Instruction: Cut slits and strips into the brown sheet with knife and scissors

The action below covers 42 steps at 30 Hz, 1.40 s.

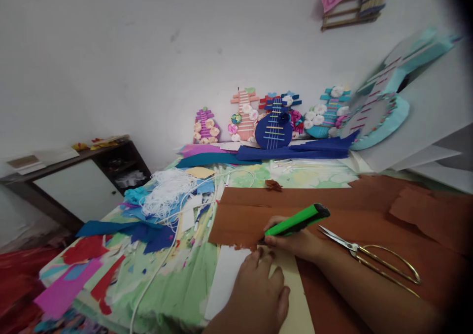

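My right hand (291,243) is closed around a green utility knife (293,220) with a black end. The knife slants down to the left, and its tip is near the ragged lower edge of a brown sheet (236,216). Just below it, my left hand (260,287) lies palm down with its fingers forward, over a white card (223,275) and a cream card (295,294). The left fingertips are close to the brown edge. Gold-handled scissors (354,248) rest on brown material beside my right forearm, blades slightly apart.
A white string heap (168,193), coloured scraps (66,287) and a white cord (158,267) lie on the left of the table. Several decorated lute-shaped crafts (274,124) stand against the wall. A large turquoise one (388,122) leans at right. A low cabinet (77,186) stands at left.
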Each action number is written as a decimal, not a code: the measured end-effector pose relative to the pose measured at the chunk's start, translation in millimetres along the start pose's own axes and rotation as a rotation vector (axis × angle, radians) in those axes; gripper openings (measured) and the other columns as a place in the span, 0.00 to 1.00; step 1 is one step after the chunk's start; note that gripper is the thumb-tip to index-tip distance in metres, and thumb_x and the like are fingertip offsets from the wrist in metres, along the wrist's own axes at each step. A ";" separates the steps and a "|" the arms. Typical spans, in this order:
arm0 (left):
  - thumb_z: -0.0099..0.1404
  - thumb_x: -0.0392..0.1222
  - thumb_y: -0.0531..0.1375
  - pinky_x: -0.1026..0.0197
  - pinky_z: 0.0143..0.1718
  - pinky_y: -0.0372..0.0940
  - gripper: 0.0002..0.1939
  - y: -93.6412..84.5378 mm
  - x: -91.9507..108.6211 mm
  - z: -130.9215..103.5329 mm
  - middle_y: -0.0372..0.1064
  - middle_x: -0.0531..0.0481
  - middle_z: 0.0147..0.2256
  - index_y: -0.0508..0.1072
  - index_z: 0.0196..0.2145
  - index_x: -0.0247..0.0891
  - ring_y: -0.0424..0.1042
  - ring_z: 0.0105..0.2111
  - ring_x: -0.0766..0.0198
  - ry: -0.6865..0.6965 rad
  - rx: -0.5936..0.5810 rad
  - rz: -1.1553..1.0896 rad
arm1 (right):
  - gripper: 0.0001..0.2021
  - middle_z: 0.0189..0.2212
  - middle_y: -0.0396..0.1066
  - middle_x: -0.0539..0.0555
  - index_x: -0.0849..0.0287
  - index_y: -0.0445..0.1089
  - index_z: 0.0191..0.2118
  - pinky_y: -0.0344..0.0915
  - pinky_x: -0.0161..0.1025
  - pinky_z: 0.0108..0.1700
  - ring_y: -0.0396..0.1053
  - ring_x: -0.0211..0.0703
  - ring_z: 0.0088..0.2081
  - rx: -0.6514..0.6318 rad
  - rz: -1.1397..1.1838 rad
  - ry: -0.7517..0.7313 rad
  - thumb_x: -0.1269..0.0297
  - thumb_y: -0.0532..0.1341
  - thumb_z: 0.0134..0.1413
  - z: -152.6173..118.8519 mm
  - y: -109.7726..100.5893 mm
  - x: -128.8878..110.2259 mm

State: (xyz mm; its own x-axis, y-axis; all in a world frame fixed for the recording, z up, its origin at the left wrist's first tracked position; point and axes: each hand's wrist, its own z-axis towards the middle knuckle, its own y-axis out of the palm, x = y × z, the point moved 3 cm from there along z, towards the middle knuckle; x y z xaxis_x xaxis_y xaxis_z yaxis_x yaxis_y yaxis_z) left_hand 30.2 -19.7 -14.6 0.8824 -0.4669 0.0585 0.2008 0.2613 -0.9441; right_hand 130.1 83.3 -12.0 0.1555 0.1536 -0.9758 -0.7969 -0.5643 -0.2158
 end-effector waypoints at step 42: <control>0.54 0.42 0.57 0.50 0.46 0.57 0.07 1.8 -0.4 -2.4 0.65 0.45 0.43 0.70 0.32 0.39 0.61 0.45 0.51 0.003 0.054 -0.031 | 0.09 0.24 0.66 0.49 0.60 0.66 0.28 0.62 0.35 0.32 0.65 0.38 0.29 -0.049 -0.071 -0.032 0.61 0.62 0.39 -5.0 -11.2 -13.4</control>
State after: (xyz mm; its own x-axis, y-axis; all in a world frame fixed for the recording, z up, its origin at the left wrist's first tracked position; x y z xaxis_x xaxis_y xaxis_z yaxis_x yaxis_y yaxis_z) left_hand 29.2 -21.1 -17.2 0.8741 -0.4779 0.0864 0.2508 0.2918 -0.9230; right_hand 139.8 83.6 3.3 0.1911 0.2195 -0.9567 -0.7549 -0.5901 -0.2862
